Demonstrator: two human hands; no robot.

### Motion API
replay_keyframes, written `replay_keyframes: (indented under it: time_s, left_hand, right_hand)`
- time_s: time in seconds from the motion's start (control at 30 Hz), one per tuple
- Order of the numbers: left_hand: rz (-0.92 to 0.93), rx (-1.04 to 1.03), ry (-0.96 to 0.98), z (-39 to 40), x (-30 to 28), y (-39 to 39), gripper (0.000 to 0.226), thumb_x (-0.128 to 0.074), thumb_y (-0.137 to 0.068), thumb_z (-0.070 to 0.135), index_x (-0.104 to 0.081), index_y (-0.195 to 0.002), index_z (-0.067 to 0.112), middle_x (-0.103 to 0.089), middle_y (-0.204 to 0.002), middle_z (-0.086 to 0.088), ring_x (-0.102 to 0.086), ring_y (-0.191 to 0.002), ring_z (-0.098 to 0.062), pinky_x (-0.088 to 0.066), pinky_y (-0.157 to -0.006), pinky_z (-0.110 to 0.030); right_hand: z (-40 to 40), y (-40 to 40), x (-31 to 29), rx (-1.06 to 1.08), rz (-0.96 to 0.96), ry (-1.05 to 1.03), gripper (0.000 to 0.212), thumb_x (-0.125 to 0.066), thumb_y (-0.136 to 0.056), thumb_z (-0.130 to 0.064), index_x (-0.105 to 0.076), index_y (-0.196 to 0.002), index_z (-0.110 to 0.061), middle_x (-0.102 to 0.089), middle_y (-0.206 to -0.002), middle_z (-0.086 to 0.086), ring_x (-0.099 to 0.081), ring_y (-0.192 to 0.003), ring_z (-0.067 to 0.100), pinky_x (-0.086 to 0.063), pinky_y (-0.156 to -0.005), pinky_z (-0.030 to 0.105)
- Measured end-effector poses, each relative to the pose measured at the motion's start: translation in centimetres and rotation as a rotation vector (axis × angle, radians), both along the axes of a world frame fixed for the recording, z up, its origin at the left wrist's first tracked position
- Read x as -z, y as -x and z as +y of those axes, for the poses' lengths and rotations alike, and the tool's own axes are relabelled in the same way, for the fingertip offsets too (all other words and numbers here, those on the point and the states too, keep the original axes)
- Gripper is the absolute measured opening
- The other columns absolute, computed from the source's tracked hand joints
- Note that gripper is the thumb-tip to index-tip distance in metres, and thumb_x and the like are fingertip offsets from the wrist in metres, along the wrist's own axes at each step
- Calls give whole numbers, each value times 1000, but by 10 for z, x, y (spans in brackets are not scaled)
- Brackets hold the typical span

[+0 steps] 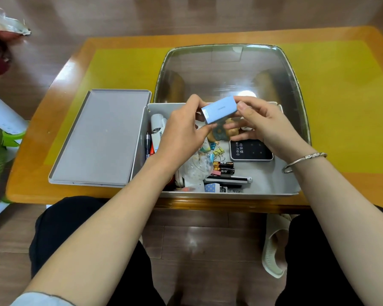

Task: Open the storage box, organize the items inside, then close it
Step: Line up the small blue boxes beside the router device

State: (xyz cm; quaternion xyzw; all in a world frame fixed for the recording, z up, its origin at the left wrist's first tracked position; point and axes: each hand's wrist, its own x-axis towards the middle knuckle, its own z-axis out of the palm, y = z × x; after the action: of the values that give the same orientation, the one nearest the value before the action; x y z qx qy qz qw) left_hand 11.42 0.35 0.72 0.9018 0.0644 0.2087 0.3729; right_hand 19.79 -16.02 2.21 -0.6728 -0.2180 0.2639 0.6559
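Box (283, 186) sits mid-frame with the lid (100, 138) already off, lying just left of it. My left hand (181, 131) and right hand (261, 122) both pinch a little blue case (219, 109) above the clutter, so sorting's barely started and closing's still to come.

The grey storage box (274, 182) sits open, cluttered inside; its lid (100, 138) lies flat just left.
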Motion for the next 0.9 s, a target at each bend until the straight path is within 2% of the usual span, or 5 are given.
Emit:
replay_keyframes:
  time_s: [0.23,0.43,0.57,0.73,0.9]
  left_hand:
    - [8,115,-64,-16,4,-1,37,-80,-73,20,-52,-93,6,-62,-90,-2,-59,-80,-17,-51,-63,-39]
    - [239,217,-3,-27,13,-1,61,-80,-75,27,-41,-120,13,-55,-104,10,-57,-83,-3,-47,-73,-21]
    - [350,322,-226,-40,22,2,56,-76,-77,37,-44,-118,17,-59,-114,0,-56,-101,-18,-49,-82,-38]
    - [479,595,-506,-54,32,2,41,-70,-83,39,-57,-118,22,-61,-113,1,-56,-99,-19,-49,-81,-35]
    - [535,628,-552,-61,38,-2,29,-66,-86,26,-61,-114,22,-63,-109,-1,-59,-96,-21,-51,-80,-36]
  right_hand:
    - [-3,-1,3,83,-2,50,32,-55,-93,-20,-56,-121,-4,-63,-86,4,-67,-70,17,-58,-54,27]
    - [-23,-8,4,204,-167,185,34,-69,-83,-17,-56,-112,-5,-65,-78,3,-62,-62,8,-53,-47,23]
    - [-40,-14,0,306,-282,219,35,-74,-79,-18,-59,-108,-6,-61,-79,2,-57,-60,2,-48,-47,16]
    - [-59,-16,-1,373,-327,248,32,-72,-81,-19,-60,-107,-8,-61,-79,-3,-56,-59,-6,-45,-55,9]
    - [-64,-10,-1,296,-351,294,33,-72,-81,-16,-59,-108,-4,-63,-83,2,-56,-62,-4,-47,-60,9]
